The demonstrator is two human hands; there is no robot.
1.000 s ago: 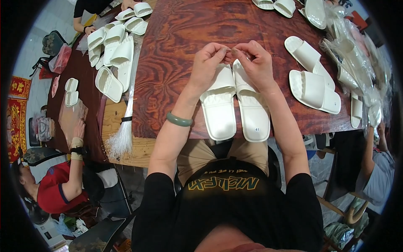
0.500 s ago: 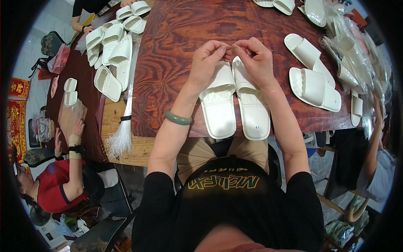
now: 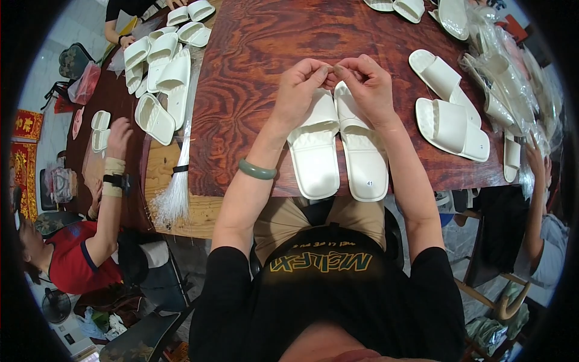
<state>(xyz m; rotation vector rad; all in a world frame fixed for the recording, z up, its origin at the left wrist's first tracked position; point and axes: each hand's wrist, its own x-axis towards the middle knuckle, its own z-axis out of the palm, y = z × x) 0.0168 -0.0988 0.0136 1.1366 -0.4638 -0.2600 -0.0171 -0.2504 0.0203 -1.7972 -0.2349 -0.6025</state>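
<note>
A pair of white slippers lies before me, toes pointing away: the left slipper [image 3: 315,163] and the right slipper [image 3: 365,166], close side by side. Over the toe of the left one is my left hand [image 3: 301,87], thumb and forefinger pinched. My right hand [image 3: 368,84] is pinched the same way above the other toe, and the fingertips of both hands meet. Whatever is between the fingertips is too small to make out. A green bangle [image 3: 257,169] circles my left wrist.
A bundle of clear plastic strands [image 3: 179,175] lies along the table's left edge, beside piled white slippers [image 3: 175,78]. More slippers [image 3: 449,127] and a plastic-wrapped heap [image 3: 506,78] are at right. Co-workers sit on both sides, one in a red shirt [image 3: 84,256].
My hands and the slippers have barely moved. At left, the co-worker in red has raised a hand toward the small pair of slippers there.
</note>
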